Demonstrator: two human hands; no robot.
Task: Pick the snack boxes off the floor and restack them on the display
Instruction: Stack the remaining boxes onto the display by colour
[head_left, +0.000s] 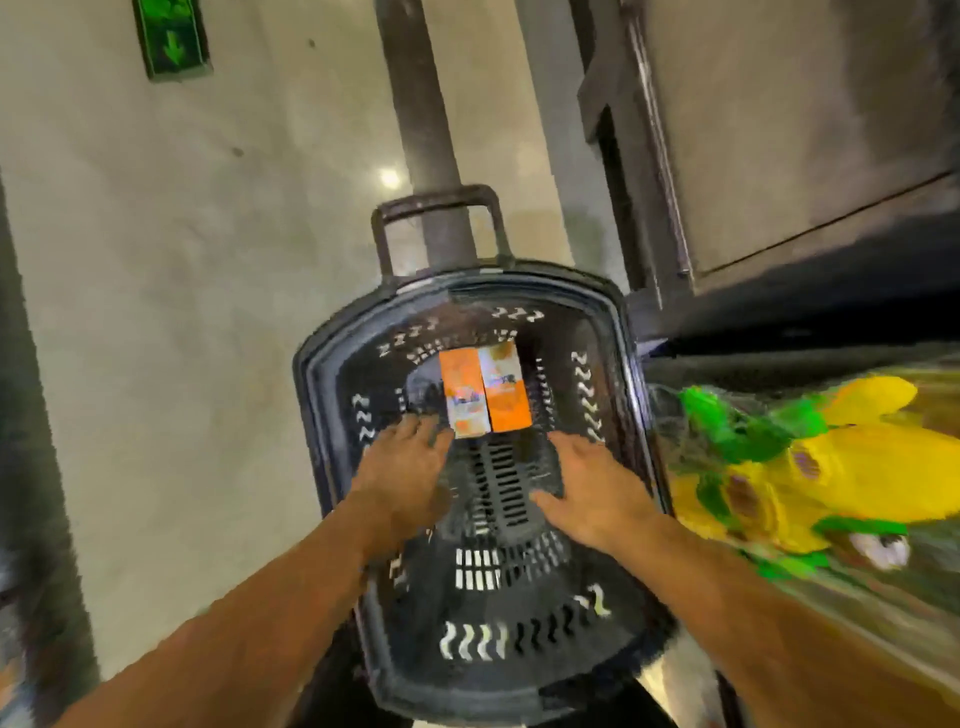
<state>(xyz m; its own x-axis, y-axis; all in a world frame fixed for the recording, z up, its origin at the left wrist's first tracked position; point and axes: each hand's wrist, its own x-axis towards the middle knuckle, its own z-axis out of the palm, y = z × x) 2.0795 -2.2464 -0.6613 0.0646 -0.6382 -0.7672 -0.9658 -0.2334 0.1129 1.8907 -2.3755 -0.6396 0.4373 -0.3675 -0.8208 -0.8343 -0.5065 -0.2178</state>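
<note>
Below, two orange-white snack boxes (485, 388), side by side, blurred

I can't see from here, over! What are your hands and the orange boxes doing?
Left hand and right hand open, empty, inside the black basket. Two orange snack boxes lying side by side at the basket's bottom. Nothing blocking them.

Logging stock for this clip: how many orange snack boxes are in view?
2. Both orange-and-white cardboard snack boxes lie side by side, touching, in the far half of the dark perforated plastic basket: left box, right box. Blur could hide others.
</note>
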